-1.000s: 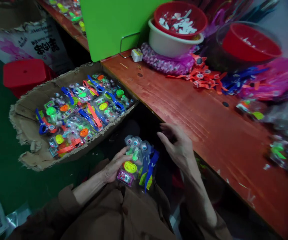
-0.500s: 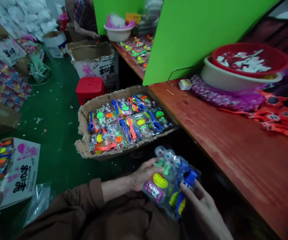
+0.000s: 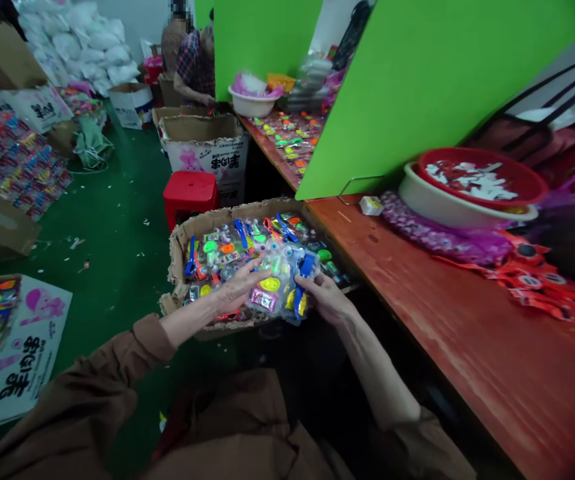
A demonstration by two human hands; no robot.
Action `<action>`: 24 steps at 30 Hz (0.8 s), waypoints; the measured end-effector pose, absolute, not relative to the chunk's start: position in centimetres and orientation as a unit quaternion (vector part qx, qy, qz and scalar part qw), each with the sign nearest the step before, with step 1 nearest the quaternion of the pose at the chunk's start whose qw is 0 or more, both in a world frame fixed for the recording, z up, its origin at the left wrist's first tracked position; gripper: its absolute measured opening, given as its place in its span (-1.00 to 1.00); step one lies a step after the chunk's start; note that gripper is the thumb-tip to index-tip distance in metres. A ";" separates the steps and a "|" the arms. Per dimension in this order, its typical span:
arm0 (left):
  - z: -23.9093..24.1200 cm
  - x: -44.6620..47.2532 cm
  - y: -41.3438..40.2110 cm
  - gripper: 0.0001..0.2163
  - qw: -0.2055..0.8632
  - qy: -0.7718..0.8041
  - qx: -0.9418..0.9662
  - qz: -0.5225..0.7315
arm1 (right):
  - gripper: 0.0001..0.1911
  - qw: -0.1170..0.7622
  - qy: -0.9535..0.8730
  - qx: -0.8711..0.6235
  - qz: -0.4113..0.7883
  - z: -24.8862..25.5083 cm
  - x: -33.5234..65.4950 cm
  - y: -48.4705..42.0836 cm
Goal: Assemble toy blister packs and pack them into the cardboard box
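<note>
Between my two hands is a clear plastic blister tray of small toys (image 3: 281,285), with a blue toy watch (image 3: 305,268), a yellow piece (image 3: 270,285) and a pink packet in its hollows. My left hand (image 3: 242,283) grips its left edge. On the right edge, my right hand (image 3: 324,293) has its fingers closed beside the blue watch. The tray is over the front of a torn-edged cardboard box (image 3: 180,247). Similar filled trays (image 3: 227,248) with blue and orange watches lie inside that box. The held tray hides part of them.
A red-brown table (image 3: 417,293) runs along the right, bearing nested basins (image 3: 467,203) and orange toy watches (image 3: 542,273). Green dividers (image 3: 417,87) stand on it. Behind the box is a red stool (image 3: 190,193). Another person (image 3: 194,67) sits farther back. A filled carton (image 3: 37,347) stands left.
Both hands have carried the blister tray forward and left, from near my lap to over the cardboard box. The view has shifted slightly.
</note>
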State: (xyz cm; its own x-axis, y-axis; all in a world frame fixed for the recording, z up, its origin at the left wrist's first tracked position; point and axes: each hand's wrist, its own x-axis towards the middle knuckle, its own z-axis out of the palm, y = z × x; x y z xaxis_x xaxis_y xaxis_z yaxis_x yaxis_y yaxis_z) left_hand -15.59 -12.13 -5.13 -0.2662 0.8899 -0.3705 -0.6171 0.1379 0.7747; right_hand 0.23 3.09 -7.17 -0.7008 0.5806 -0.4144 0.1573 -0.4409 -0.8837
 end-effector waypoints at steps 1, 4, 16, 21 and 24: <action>-5.4 -16.2 -12.2 -0.28 0.585 0.480 0.147 0.637 | -0.43 0.133 -0.515 -0.362 0.766 -7.6 -0.5 3.4; -6.0 -18.1 -12.0 -0.29 0.559 0.533 0.164 0.614 | -0.45 0.116 -0.513 -0.379 0.761 -8.8 -2.1 4.5; -5.7 -22.5 -7.9 -0.36 0.552 0.599 0.149 0.560 | -0.44 0.180 -0.449 -0.391 0.784 -10.0 -5.0 4.4; -5.4 -24.7 -5.4 -0.47 0.600 0.589 0.183 0.509 | -0.39 0.171 -0.443 -0.379 0.795 -10.0 -3.7 4.7; -6.1 -27.1 -3.5 -0.46 0.621 0.601 0.224 0.450 | -0.36 0.220 -0.453 -0.384 0.774 -9.4 -1.7 5.4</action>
State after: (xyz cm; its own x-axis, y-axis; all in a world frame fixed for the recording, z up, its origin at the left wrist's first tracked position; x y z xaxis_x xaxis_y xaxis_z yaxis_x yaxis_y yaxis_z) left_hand -27.05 -3.49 -6.06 -0.1275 0.8282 -0.5457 -0.2900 0.4950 0.8191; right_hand -1.70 5.36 -9.43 -0.6080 0.6886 -0.3951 0.0077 -0.4926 -0.8702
